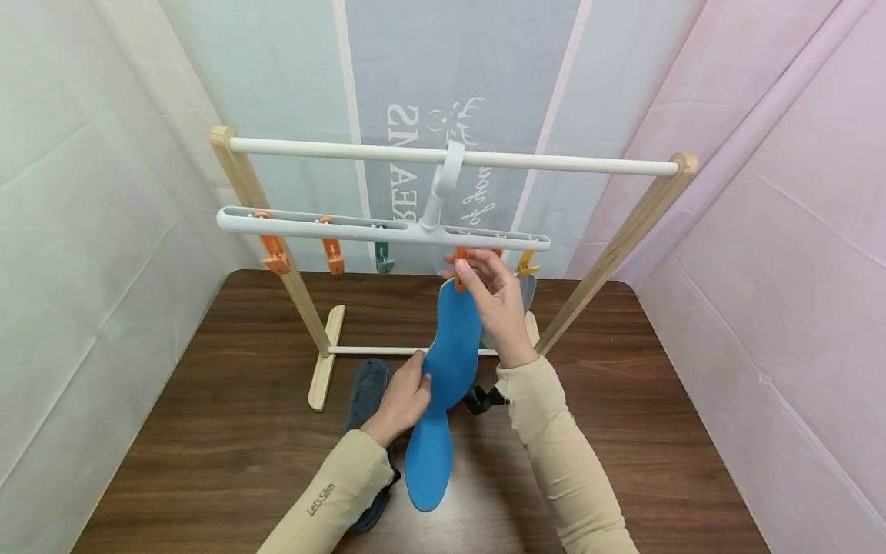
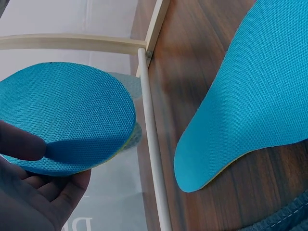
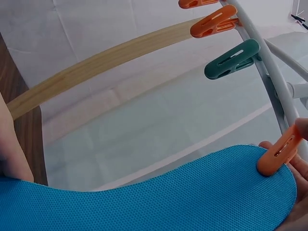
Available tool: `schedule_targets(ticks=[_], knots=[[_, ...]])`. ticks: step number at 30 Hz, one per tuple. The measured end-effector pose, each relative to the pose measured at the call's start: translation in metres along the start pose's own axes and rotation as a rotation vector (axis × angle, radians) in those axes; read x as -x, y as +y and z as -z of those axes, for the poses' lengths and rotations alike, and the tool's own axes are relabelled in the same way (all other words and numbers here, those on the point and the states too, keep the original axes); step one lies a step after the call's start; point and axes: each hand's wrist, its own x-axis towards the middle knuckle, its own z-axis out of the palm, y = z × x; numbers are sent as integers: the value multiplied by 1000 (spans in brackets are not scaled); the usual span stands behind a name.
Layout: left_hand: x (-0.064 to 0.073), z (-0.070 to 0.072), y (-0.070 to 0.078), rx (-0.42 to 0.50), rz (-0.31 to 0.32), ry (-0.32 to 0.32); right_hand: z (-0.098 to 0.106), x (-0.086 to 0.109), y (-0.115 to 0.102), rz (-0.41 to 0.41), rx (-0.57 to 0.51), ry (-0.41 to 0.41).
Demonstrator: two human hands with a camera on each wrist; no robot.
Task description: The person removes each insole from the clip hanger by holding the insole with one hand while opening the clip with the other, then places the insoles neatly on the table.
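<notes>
L hand (image 1: 404,396) is clamped on the near part of a blue insole (image 1: 455,338), thumb on top; R hand (image 1: 500,308), apart from it, pinches an orange clip (image 1: 461,278) at the insole's far end. From where I stand, it's mid-scene, under R half of a white hanger (image 1: 311,228). Just nearer: 2nd blue insole (image 1: 428,469), partly hidden. Hanger's L half has 2 more orange clips (image 1: 274,254) + 1 green clip (image 1: 383,254). Dark slipper (image 1: 367,388) to L, on brown table (image 1: 228,431). Wood rack (image 1: 623,246) carries the hanger.
</notes>
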Motion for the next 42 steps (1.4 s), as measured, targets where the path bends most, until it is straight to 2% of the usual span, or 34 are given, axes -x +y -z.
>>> schedule_targets(ticks=[9,16,23,30,42], knots=[[3,-1,2,12,15,-3,-1,1,1,-1,-29,26],[9,-2,1,42,40,19,-3,-1,1,-15,-50,55],[18,-8,-8,-11,32,36,-2,-4,2,-23,-39,81],[31,-11,-16,-2,66,16,1,-3,3,-14,-20,67],[48,-5,-13,53,119,1,1,-2,4,-15,-36,29]])
